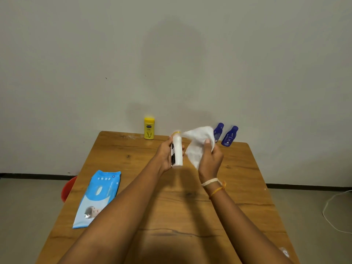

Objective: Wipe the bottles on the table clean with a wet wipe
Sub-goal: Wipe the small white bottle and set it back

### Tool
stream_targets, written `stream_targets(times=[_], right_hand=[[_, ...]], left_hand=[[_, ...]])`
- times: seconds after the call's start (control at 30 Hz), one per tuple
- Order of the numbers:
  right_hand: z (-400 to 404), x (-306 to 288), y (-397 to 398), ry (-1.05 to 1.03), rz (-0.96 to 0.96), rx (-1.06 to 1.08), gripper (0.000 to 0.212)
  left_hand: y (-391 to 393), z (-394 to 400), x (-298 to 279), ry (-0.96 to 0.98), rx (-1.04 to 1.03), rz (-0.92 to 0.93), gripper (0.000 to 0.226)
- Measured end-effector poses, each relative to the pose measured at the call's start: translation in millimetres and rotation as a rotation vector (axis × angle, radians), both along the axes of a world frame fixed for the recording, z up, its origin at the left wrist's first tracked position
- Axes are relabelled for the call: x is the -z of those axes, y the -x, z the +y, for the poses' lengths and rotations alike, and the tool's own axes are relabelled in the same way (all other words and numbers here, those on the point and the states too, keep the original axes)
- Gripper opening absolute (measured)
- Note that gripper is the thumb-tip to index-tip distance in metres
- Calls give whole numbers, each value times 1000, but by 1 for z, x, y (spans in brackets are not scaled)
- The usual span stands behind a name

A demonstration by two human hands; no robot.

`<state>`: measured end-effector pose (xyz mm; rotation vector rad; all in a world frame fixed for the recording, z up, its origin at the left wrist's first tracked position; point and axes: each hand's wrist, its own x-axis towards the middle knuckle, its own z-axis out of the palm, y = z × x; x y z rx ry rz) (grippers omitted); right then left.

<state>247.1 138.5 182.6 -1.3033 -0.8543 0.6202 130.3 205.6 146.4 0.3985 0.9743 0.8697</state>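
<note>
we've got the white bottle (177,151) clenched upright in our left hand (166,156), long axis vertical, wet wipe (198,144) pinched in our right hand (210,161) just to its right, so right sweeps leftward

A plain, bare room, likely in a home: a wooden table (171,206) stands against an unadorned pale wall (171,54), with a dark skirting strip and a grey floor (28,216) below. Household toiletries sit on it: a yellow bottle (149,128), two blue bottles (224,135) and a wipes pack (97,199). A red bucket (68,188) and a white cable (335,212) lie on the floor.
</note>
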Motion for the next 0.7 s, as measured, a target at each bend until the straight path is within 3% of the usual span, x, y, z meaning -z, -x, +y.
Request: stream_targets(times=[0.07,0.13,0.27,0.43,0.57,0.63,0.7], right_hand=[[17,-12,-2,16,-35,-28,21],[29,-15,2,72,-182,-212,21],[26,4,19,171,-413,-479,40],[-6,23,22,-56,-723,-531,48],[-25,36,12,-164,-961,-550,49],[-27,31,6,-224,-921,-486,45],[-18,21,3,-232,-760,-319,46]], left_hand=[[-1,1,-1,-31,34,-37,57],[-6,0,-4,-51,48,-72,63],[-9,2,-12,-127,0,-153,48],[1,2,-3,-31,66,-66,34],[11,-1,6,-10,58,-99,52],[8,5,4,-71,27,-170,59],[5,6,2,-84,-5,-244,56]])
